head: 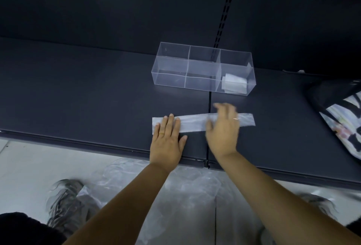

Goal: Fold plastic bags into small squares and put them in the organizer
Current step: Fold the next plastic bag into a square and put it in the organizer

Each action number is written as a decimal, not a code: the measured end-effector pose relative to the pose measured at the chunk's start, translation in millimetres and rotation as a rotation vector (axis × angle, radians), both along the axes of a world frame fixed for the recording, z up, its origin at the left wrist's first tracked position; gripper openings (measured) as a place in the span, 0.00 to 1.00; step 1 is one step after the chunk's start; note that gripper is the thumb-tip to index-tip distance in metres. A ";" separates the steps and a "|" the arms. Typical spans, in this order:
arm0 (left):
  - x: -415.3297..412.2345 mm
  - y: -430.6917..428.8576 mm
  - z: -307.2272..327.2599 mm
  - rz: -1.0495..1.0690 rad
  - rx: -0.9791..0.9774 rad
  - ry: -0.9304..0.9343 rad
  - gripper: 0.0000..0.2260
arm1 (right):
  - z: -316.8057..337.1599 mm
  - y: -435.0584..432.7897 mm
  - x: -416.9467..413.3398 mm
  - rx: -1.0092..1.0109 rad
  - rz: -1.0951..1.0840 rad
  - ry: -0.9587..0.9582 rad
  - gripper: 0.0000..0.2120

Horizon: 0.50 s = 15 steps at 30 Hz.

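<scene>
**Grip: no pinch on either side, both hands flat over the bag**

Left hand (167, 139) lies palm-down with fingers straight, pressing the left end of the plastic bag (193, 122). Right hand (222, 127) is over the bag's right half, fingers loosely spread, holding nothing. It's motion-blurred, so I can't tell if it touches the plastic.

The bag is folded into a long narrow strip, flat on the shelf (97, 98). It lies in front of the organizer (172, 63), apart from it and roughly parallel to its front wall. One folded bag (234, 83) sits in the organizer's right-end compartment; the other compartments look empty. Loose bags (185, 186) lie on the floor, below and in front of the organizer. A patterned bag (343, 119) is off to the organizer's right.

My read: this is the strip stage, and the end-over-end folds down to a square are not yet done.

Risks from here:
- The film looks slick and springy. Only the left end is pinned, so a sideways sweep could skew the strip or pop the long folds open.
- Trapped air would give fat, crooked folds, and the square may spring open once dropped in.
- An uneven first fold could leave a packet too wide for a compartment.
</scene>
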<state>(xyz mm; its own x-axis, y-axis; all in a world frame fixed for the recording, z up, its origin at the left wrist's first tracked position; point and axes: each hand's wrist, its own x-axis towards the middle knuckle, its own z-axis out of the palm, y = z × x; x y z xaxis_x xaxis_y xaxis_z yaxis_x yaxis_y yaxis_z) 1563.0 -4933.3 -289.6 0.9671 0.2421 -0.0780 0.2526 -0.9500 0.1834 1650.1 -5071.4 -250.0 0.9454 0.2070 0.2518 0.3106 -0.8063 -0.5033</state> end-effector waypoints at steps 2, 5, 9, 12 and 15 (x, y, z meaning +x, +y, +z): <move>-0.7 0.1 -1.9 -0.007 0.035 0.030 0.28 | -6.2 8.5 -15.4 -0.091 0.361 0.024 0.24; -1.9 1.1 -3.5 -0.033 0.077 0.059 0.29 | -26.8 3.9 -22.3 -0.360 0.579 0.159 0.27; -1.3 1.8 -4.0 -0.024 0.076 0.041 0.31 | -36.3 -46.5 6.2 -0.510 0.414 0.210 0.33; -1.4 1.5 -5.0 -0.025 0.100 0.043 0.32 | -32.2 -92.8 29.6 -0.545 0.282 0.266 0.32; -0.8 1.7 -4.7 -0.032 0.092 0.040 0.34 | -23.2 -119.4 52.0 -0.406 0.130 0.306 0.27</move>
<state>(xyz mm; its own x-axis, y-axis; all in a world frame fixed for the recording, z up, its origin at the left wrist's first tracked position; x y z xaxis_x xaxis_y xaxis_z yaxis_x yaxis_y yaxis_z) 1562.2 -4931.6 -294.3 0.9711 0.2186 -0.0954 0.2268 -0.9702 0.0856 1702.1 -5190.9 -273.2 0.9232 0.3508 -0.1567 0.3085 -0.9200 -0.2418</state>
